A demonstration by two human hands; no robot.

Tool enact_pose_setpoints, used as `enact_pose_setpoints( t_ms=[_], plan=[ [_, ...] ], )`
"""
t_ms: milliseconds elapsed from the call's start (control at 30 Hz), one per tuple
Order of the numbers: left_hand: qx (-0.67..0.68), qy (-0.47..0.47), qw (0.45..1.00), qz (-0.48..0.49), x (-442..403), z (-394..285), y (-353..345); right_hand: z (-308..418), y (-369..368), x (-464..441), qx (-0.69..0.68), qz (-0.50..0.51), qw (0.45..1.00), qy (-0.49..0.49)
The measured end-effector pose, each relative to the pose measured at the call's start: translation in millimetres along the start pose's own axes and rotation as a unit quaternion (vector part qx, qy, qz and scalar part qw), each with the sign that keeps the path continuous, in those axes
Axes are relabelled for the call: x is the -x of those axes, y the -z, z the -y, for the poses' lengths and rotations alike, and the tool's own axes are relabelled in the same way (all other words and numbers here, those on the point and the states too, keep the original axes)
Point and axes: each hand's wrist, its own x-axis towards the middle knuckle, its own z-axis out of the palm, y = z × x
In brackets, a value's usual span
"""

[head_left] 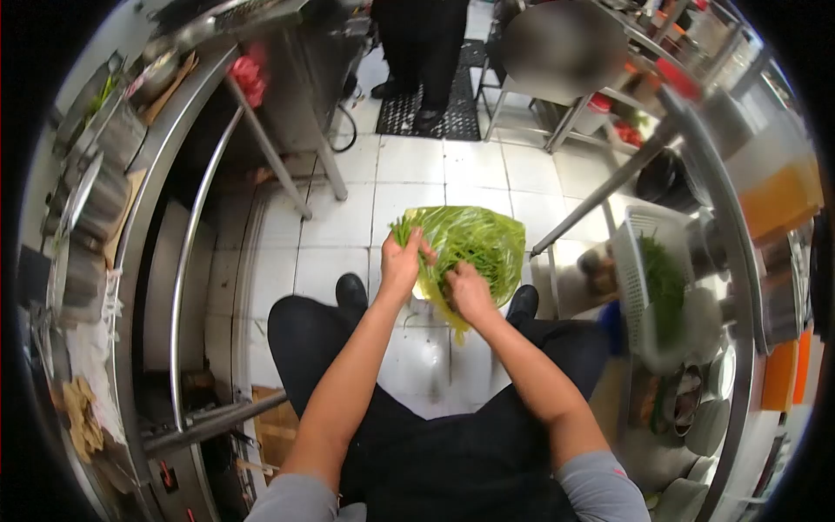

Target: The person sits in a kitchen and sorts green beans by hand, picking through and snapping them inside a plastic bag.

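Note:
A yellow-green plastic bag [509, 230] full of thin green stems [491, 265] rests low in front of me, between my feet. My left hand [402, 263] is closed round a small bunch of green stems [403, 228] at the bag's left side, the cut ends poking out above the fingers. Inside the bag's mouth, my right hand [470, 291] has its fingers curled into the greens. Its fingertips are partly hidden among them.
Steel counters with pots [83, 209] run along my left. On the right, a steel rack [739, 287] holds a white basket [635, 278] of greens and several bowls. Ahead, a person in dark trousers [422, 43] stands on a black mat [452, 117]. White tiles [409, 165] cover the floor.

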Motion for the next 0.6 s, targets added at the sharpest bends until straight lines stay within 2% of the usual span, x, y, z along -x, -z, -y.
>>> enact_pose_setpoints(
  t_ms=[67, 100, 167, 200, 233, 267, 333, 367, 433, 500, 533, 600],
  plan=[
    [-0.003, 0.003, 1.0, -0.007, -4, 14, 4, -7, -11, 4, 0.028, -0.003, 1.0, 0.001],
    [-0.043, -0.018, 0.999, 0.006, -8, -11, 14, 13, -12, -11, -0.002, -0.04, 0.999, -0.002],
    [0.046, 0.027, 0.998, 0.01, -1, -4, 3, 4, 8, -4, -0.052, -0.005, 0.998, -0.04],
    [0.051, 0.02, 0.998, 0.014, -2, -1, 0, 6, 23, -6, -0.088, -0.026, 0.993, -0.074],
    [-0.006, 0.018, 0.999, 0.035, -3, 0, -1, 5, 32, -11, -0.085, -0.033, 0.993, -0.07],
    [-0.064, 0.016, 0.996, 0.054, -2, 2, -2, 2, 40, -14, -0.164, -0.074, 0.98, -0.086],
    [-0.086, 0.034, 0.993, 0.075, 1, 3, -7, -2, 54, -18, -0.282, -0.137, 0.943, -0.108],
    [-0.108, 0.057, 0.988, 0.092, 4, 5, -10, -4, 61, -18, -0.279, -0.142, 0.944, -0.106],
    [-0.14, 0.047, 0.984, 0.104, 13, 1, -20, -3, 78, -17, -0.26, -0.156, 0.948, -0.096],
    [-0.266, 0.037, 0.952, 0.146, 22, -3, -27, -1, 84, -15, -0.251, -0.165, 0.95, -0.086],
    [-0.274, -0.04, 0.948, 0.156, 21, 7, -26, 1, 87, -13, -0.267, -0.155, 0.949, -0.066],
    [-0.296, -0.026, 0.941, 0.163, 19, 16, -21, 6, 92, -10, -0.287, -0.132, 0.948, -0.033]
  ],
)
